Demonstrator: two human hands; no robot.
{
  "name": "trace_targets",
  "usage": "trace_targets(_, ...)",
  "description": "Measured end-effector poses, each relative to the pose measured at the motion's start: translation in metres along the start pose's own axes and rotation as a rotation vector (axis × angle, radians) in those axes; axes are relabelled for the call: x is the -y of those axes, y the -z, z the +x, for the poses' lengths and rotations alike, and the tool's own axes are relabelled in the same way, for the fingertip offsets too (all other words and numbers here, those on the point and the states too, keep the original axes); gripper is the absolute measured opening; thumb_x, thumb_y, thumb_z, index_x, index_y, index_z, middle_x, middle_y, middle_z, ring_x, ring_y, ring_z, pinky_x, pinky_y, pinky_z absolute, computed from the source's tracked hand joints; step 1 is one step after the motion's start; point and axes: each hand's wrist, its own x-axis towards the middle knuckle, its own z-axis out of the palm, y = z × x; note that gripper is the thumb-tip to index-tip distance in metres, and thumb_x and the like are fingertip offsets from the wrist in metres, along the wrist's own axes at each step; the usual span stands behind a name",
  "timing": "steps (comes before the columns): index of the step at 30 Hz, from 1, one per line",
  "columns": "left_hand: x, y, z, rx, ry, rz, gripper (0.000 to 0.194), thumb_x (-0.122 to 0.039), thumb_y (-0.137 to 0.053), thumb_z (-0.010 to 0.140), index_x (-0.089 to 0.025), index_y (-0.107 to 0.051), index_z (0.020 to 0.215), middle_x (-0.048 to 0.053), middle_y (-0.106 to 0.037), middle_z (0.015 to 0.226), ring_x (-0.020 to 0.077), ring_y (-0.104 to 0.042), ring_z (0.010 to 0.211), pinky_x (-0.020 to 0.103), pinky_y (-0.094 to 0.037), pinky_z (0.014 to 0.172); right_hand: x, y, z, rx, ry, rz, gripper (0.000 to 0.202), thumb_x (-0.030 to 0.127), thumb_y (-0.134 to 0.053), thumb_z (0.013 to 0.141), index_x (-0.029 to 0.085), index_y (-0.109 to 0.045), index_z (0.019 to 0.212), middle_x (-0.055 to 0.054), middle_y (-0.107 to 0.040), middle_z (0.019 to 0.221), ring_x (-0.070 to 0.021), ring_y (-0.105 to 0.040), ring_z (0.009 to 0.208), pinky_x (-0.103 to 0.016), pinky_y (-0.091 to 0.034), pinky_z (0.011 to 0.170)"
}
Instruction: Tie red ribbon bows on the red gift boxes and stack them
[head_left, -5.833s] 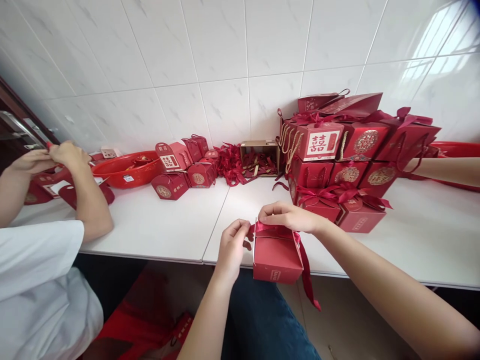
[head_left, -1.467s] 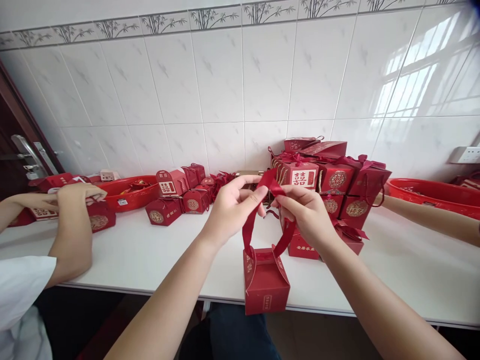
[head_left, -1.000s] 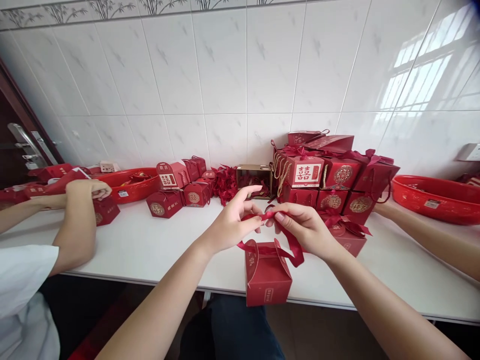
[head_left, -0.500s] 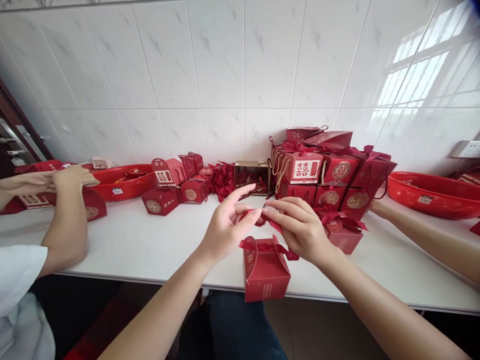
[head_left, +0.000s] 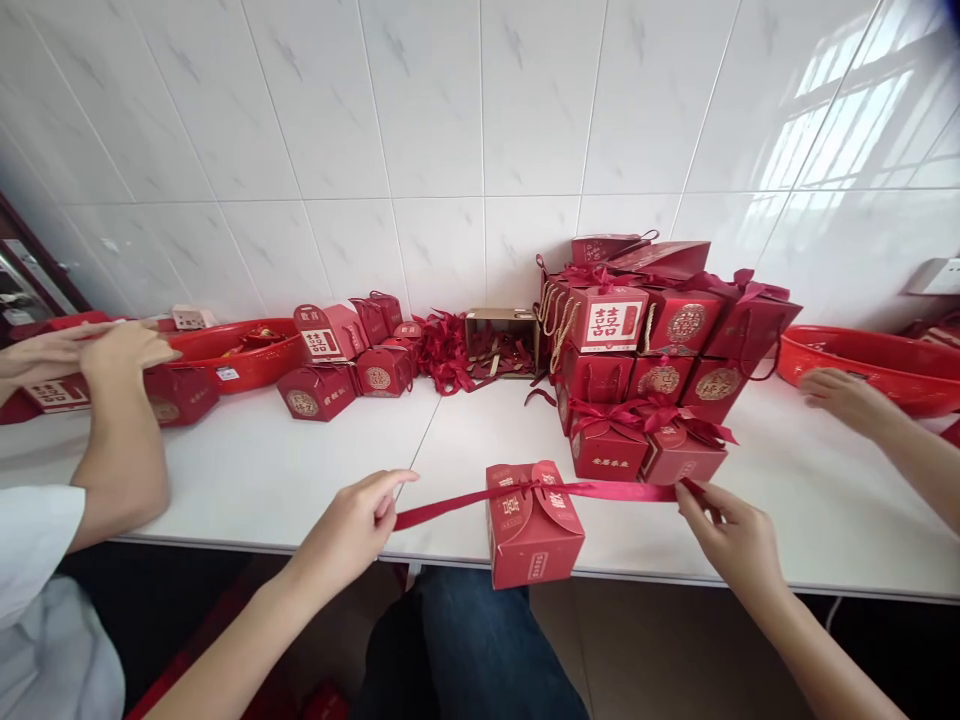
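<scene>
In front of me a red gift box (head_left: pixel 537 540) with gold lettering stands at the table's front edge, its flaps folded together on top. A red ribbon (head_left: pixel 615 490) crosses its top, with a small knot in the middle. My left hand (head_left: pixel 352 525) pinches one end of the ribbon, out to the left of the box. The other end is pinched by my right hand (head_left: pixel 727 530), off to the right. Both ends are stretched nearly straight, and neither hand touches the box.
Stacked red boxes (head_left: pixel 664 375) stand behind to the right, several more (head_left: pixel 322 390) to the left. Loose ribbons (head_left: pixel 442 350) lie beside an open carton (head_left: pixel 501 315). Red basins (head_left: pixel 862 370) stand on both sides. Other people's arms reach in from left (head_left: pixel 127 400) and right (head_left: pixel 862 405).
My hands were close together above the box with the ribbon; they have moved apart, drawing its ends outward. The flaps have closed together. The person's hand at right now shows near the basin.
</scene>
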Motion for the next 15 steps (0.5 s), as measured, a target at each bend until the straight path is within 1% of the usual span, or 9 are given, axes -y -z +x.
trace_targets(1,0.000,-0.006,-0.001,0.005,-0.014,-0.001,0.033,-0.018,-0.043,0.081,-0.023,-0.065,0.105,0.001,-0.056,0.075,0.0159,-0.055,0.067,0.026,-0.045,0.068,-0.001,-0.003,-0.001,-0.008,0.039,-0.018,0.024,0.042,-0.055,0.081,0.019,-0.065,0.077,-0.005,-0.063,0.065,-0.0177,-0.054,0.055,-0.030,-0.043,0.053)
trace_targets(2,-0.003,-0.012,-0.001,-0.017,-0.032,-0.005,0.028,-0.022,-0.045,0.082,-0.024,-0.065,0.101,0.003,-0.059,0.084,0.0188,-0.057,0.076,0.030,-0.046,0.075,0.002,-0.005,-0.001,-0.034,0.072,-0.025,0.025,0.041,-0.057,0.081,0.019,-0.065,0.087,-0.006,-0.065,0.075,-0.0196,-0.057,0.063,-0.031,-0.046,0.059)
trace_targets(4,-0.016,-0.020,0.002,-0.089,-0.054,-0.059,0.019,-0.029,-0.049,0.084,-0.024,-0.064,0.094,0.006,-0.060,0.096,0.0234,-0.058,0.092,0.037,-0.044,0.086,0.016,-0.008,0.003,-0.074,0.119,0.011,0.032,0.041,-0.059,0.081,0.019,-0.062,0.103,-0.009,-0.066,0.091,-0.0225,-0.061,0.077,-0.034,-0.048,0.071)
trace_targets(5,-0.026,-0.023,0.004,-0.115,-0.048,-0.116,0.016,-0.032,-0.050,0.085,-0.024,-0.062,0.093,0.006,-0.060,0.098,0.0240,-0.057,0.096,0.038,-0.043,0.089,0.026,-0.009,0.007,-0.053,0.130,0.054,0.031,0.041,-0.058,0.082,0.019,-0.061,0.104,-0.009,-0.065,0.093,-0.0225,-0.061,0.079,-0.035,-0.049,0.072)
trace_targets(7,-0.046,-0.028,0.009,-0.107,-0.017,-0.279,0.016,-0.035,-0.049,0.087,-0.023,-0.057,0.093,0.005,-0.059,0.099,0.0224,-0.056,0.099,0.036,-0.043,0.090,0.049,-0.012,0.013,0.089,0.142,0.176,0.022,0.041,-0.055,0.086,0.021,-0.061,0.091,-0.008,-0.065,0.085,-0.0207,-0.060,0.074,-0.033,-0.048,0.070)
trace_targets(8,-0.056,-0.031,0.012,-0.090,0.000,-0.358,0.016,-0.036,-0.049,0.088,-0.023,-0.055,0.094,0.005,-0.059,0.100,0.0214,-0.056,0.099,0.035,-0.043,0.090,0.059,-0.015,0.016,0.186,0.146,0.235,0.022,0.042,-0.053,0.087,0.021,-0.059,0.084,-0.006,-0.064,0.081,-0.0201,-0.060,0.073,-0.032,-0.048,0.069)
trace_targets(10,-0.071,-0.038,0.017,-0.065,0.021,-0.463,0.017,-0.037,-0.051,0.087,-0.022,-0.053,0.093,0.004,-0.058,0.100,0.0203,-0.055,0.099,0.035,-0.043,0.092,0.078,-0.024,0.018,0.346,0.153,0.317,0.026,0.045,-0.054,0.086,0.021,-0.054,0.076,-0.005,-0.061,0.076,-0.0192,-0.058,0.072,-0.031,-0.048,0.069)
trace_targets(13,-0.083,-0.050,0.023,-0.008,0.037,-0.545,0.016,-0.035,-0.054,0.084,-0.022,-0.048,0.090,0.002,-0.054,0.095,0.0189,-0.054,0.093,0.035,-0.043,0.089,0.097,-0.040,0.016,0.515,0.103,0.413,0.031,0.049,-0.060,0.080,0.021,-0.047,0.075,-0.001,-0.055,0.072,-0.0160,-0.054,0.067,-0.029,-0.046,0.064)
trace_targets(15,-0.084,-0.056,0.025,0.069,0.083,-0.606,0.018,-0.036,-0.054,0.084,-0.022,-0.044,0.090,0.001,-0.051,0.090,0.0173,-0.053,0.086,0.032,-0.045,0.081,0.104,-0.049,0.012,0.616,-0.008,0.511,0.035,0.051,-0.061,0.079,0.021,-0.044,0.075,0.003,-0.049,0.069,-0.0121,-0.049,0.060,-0.026,-0.043,0.055)
